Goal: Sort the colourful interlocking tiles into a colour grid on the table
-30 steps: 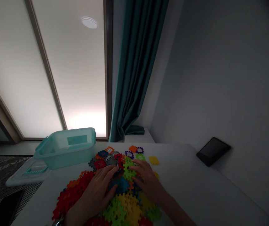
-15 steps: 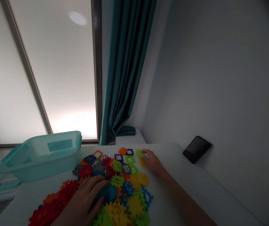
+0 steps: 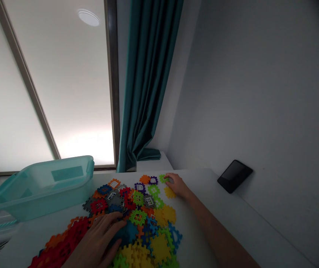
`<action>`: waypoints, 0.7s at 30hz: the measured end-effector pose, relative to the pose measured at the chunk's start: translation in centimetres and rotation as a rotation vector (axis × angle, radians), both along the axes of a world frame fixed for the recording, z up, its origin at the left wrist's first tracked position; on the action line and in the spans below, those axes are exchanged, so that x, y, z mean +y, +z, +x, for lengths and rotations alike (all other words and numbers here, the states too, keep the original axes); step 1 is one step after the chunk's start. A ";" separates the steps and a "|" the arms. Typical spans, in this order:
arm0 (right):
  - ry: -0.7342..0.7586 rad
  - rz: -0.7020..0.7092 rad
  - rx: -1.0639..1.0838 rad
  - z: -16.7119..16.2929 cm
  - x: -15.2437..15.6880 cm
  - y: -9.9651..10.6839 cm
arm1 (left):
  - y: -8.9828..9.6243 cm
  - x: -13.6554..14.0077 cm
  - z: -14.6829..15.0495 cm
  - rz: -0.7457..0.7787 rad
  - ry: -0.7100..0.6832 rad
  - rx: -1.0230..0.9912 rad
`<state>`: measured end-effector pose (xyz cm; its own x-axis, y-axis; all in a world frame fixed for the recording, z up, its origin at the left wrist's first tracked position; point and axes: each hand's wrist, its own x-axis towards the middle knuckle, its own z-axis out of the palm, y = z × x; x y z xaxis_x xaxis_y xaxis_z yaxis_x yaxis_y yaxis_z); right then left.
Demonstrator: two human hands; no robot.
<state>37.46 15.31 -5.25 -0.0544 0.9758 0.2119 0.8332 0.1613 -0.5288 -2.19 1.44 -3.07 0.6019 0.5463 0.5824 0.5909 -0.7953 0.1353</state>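
Note:
My left hand (image 3: 99, 240) lies over the near left part of a pile of toothed, interlocking plastic building pieces. Its fingers are spread, with the tips beside dark blue pieces (image 3: 130, 232). At the pile's far right end, my right hand (image 3: 177, 185) has its thumb and index finger bent onto a light green building piece (image 3: 162, 178), partly covered by the fingers. Just below that hand a yellow piece (image 3: 170, 192) rests on the table. More light green pieces (image 3: 153, 190) and a purple window piece (image 3: 153, 180) lie to the left of it.
A translucent teal bin (image 3: 47, 193) stands at the left on the white table (image 3: 195, 238). Red pieces (image 3: 64, 245) are heaped at the near left, yellow ones (image 3: 160, 247) at the near middle. On the right, a black tablet-like device (image 3: 234, 176) is against the wall.
My right hand has shifted slightly left, farther over the light green piece, which has moved a little left. The yellow piece below it shows more fully. My left hand stays nearly in place.

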 end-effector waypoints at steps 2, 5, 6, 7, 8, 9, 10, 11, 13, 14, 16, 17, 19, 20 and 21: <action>-0.007 0.007 -0.012 0.0 -0.1 -0.2 | -0.3 0.1 -0.1 0.003 -0.003 -0.002; 0.001 0.016 -0.037 -0.1 -0.9 -0.6 | -0.3 0.1 -0.2 -0.004 -0.003 -0.008; 0.013 0.014 -0.049 -0.2 -1.2 -0.7 | -0.2 0.0 -0.1 -0.007 -0.004 -0.009; 0.027 0.009 -0.061 -0.3 -1.6 -0.9 | -0.1 0.0 -0.1 -0.009 -0.006 -0.009; 0.042 0.002 -0.073 -0.5 -2.1 -1.0 | 0.0 -0.1 0.0 -0.008 -0.011 -0.009; 0.056 -0.005 -0.085 -0.7 -2.4 -1.1 | 0.1 -0.1 0.0 -0.011 -0.013 -0.008; 0.066 -0.012 -0.096 -0.8 -2.8 -1.3 | 0.1 -0.2 0.0 -0.014 -0.015 -0.007; 0.072 -0.018 -0.106 -1.0 -3.0 -1.3 | 0.2 -0.2 0.0 -0.017 -0.014 -0.007; 0.076 -0.029 -0.123 -1.3 -3.3 -1.4 | 0.2 -0.2 0.0 -0.024 -0.013 -0.007; 0.076 -0.034 -0.131 -1.4 -3.4 -1.4 | 0.2 -0.2 0.0 -0.026 -0.012 -0.007; 0.078 -0.043 -0.146 -1.5 -3.4 -1.2 | 0.1 -0.2 -0.1 -0.030 -0.005 -0.001; 0.079 -0.046 -0.153 -1.6 -3.4 -1.1 | 0.1 -0.3 -0.1 -0.032 0.000 0.002; 0.083 -0.052 -0.164 -1.6 -3.3 -0.9 | 0.1 -0.3 0.0 -0.038 0.009 0.010; 0.085 -0.055 -0.168 -1.7 -3.3 -0.8 | 0.1 -0.4 0.0 -0.041 0.012 0.013; 0.086 -0.057 -0.172 -1.7 -3.3 -0.7 | 0.2 -0.4 0.1 -0.043 0.014 0.015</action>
<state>35.76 12.01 -5.97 -0.1690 0.9760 0.1373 0.8964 0.2101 -0.3904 -2.13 1.00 -2.91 0.6028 0.5792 0.5488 0.6040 -0.7807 0.1604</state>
